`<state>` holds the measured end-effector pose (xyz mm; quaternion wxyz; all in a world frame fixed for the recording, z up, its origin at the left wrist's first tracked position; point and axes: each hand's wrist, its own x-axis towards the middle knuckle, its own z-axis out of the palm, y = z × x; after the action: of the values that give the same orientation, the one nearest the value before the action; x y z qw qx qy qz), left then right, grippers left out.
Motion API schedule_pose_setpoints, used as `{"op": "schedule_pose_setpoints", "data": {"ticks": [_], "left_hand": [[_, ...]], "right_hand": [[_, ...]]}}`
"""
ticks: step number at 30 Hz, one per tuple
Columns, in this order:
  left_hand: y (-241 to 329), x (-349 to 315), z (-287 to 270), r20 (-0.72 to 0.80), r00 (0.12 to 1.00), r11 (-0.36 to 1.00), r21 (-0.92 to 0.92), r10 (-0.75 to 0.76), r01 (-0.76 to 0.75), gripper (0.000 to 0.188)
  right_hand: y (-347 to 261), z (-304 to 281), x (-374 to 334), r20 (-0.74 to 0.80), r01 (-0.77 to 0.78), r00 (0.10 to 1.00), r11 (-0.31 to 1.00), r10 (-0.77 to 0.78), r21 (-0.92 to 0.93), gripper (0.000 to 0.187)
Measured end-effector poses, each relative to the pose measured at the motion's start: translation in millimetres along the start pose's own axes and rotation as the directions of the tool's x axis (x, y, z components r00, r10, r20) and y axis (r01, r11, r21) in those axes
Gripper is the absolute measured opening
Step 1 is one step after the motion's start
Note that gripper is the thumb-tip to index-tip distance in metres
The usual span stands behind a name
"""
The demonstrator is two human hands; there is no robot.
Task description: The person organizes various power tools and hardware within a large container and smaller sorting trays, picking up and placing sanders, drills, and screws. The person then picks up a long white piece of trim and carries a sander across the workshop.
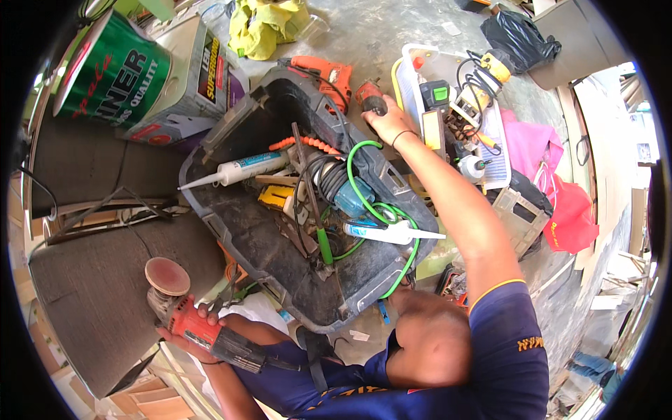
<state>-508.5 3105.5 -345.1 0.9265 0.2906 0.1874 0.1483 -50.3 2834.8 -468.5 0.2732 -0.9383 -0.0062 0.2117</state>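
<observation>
My left hand, at the lower left, is wrapped round a red and black angle grinder. A round reddish-brown sanding disc on the grinder faces up. My right arm reaches out past the far right of a black tool bin. There my right hand is closed on a red and black power tool, whose exact kind I cannot make out. In the bin lie a sealant tube, a second tube, a teal power tool, a green-handled tool and a coiled green cord.
An orange power tool lies beyond the bin. To the right stands a white basket of tools, near a red bag. A green can and a metal tin stand at the far left. Yellow cloth lies farther off.
</observation>
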Motion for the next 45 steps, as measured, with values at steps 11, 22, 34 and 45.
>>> {"op": "schedule_pose_setpoints", "data": {"ticks": [11, 22, 34, 45], "left_hand": [[-4.5, 5.6, 5.3, -0.027, 0.999, 1.000, 0.009, -0.019, 0.019, 0.090], [1.5, -3.9, -2.1, -0.049, 0.998, 0.994, -0.099, 0.049, -0.053, 0.094], [-1.2, -7.9, 7.0, -0.163, 0.985, 0.991, -0.107, 0.058, -0.076, 0.098], [2.9, -28.1, -1.0, -0.158, 0.981, 0.989, -0.074, 0.113, -0.126, 0.101]], "right_hand": [[15.3, 16.3, -5.6, 0.203, 0.084, 0.979, 0.885, 0.012, -0.459, 0.071], [-79.1, -54.9, -133.0, -0.261, 0.645, 0.750, 0.760, -0.607, 0.085, 0.022], [-53.2, 81.7, -131.2, 0.448, 0.559, 0.828, 0.423, -0.338, -0.714, 0.080], [-98.3, 50.4, -132.6, 0.526, 0.474, 0.843, 0.618, -0.112, -0.627, 0.090]]}}
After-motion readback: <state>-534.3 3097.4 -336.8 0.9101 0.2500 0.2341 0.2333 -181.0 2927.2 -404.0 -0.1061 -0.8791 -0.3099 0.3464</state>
